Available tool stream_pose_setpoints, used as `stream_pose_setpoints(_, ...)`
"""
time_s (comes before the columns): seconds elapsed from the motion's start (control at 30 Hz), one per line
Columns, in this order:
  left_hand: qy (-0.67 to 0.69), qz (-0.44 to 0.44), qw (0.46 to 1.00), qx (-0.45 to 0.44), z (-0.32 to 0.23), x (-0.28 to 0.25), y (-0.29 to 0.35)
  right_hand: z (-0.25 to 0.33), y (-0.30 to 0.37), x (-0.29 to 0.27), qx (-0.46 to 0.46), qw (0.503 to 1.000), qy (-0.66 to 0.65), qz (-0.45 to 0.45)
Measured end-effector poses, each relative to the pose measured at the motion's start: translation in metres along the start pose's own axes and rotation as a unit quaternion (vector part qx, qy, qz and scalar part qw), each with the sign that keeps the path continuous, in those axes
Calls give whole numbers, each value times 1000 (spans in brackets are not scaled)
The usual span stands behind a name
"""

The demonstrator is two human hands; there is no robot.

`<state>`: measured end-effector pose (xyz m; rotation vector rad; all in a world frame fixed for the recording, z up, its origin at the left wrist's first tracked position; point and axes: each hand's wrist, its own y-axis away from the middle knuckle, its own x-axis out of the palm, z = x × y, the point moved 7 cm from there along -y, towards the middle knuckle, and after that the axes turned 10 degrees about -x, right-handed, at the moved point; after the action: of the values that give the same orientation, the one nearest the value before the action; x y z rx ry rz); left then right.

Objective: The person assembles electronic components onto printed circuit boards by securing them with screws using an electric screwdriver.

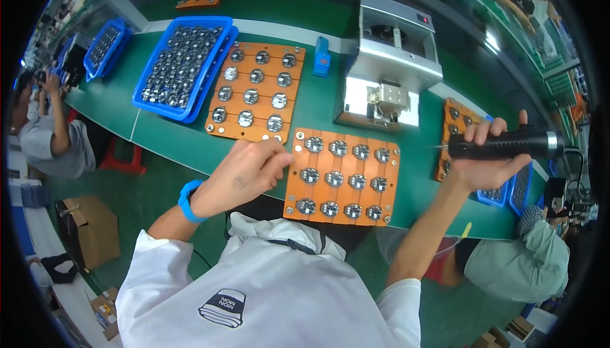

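My right hand (489, 163) is wrapped round a black electric screwdriver (508, 145), raised at the right with its thin bit pointing left. My left hand (248, 173) has its fingers curled together beside the left edge of an orange fixture board (346, 165). Whether anything is between those fingertips is hidden. The board carries rows of small round silver-and-black parts and lies at the near edge of the green table. A second orange board (257, 90), also loaded with such parts, lies beyond my left hand.
Two stacked blue trays (190, 68) full of the round parts stand at the left. A metal machine (391, 68) sits at the back, with a small blue tool (322, 57) beside it. Another orange board (447, 133) lies to the right. People work on both sides.
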<state>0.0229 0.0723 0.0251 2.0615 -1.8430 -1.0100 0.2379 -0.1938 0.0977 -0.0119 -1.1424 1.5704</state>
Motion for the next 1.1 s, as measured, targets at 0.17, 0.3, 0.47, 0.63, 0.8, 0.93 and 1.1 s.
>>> stream_pose_setpoints(0.17,-29,-150,933,326,-55,14,25,8,34,76,65,965,-248,52)
stream_pose_setpoints(0.3,38,-68,894,440,-91,44,31,11,55,105,100,934,-341,45)
stream_pose_setpoints(0.47,21,-139,867,477,-93,65,46,13,74,113,93,930,-350,60)
stream_pose_setpoints(0.63,-60,-272,806,523,-92,67,67,18,78,107,93,920,-376,54)
stream_pose_setpoints(0.8,-50,-285,801,523,-90,68,69,18,83,108,78,910,-401,66)
stream_pose_setpoints(0.93,-20,-262,805,531,-88,69,72,20,85,108,50,888,-454,53)
stream_pose_setpoints(1.1,-10,-280,783,555,-87,73,73,22,83,112,62,898,-434,32)
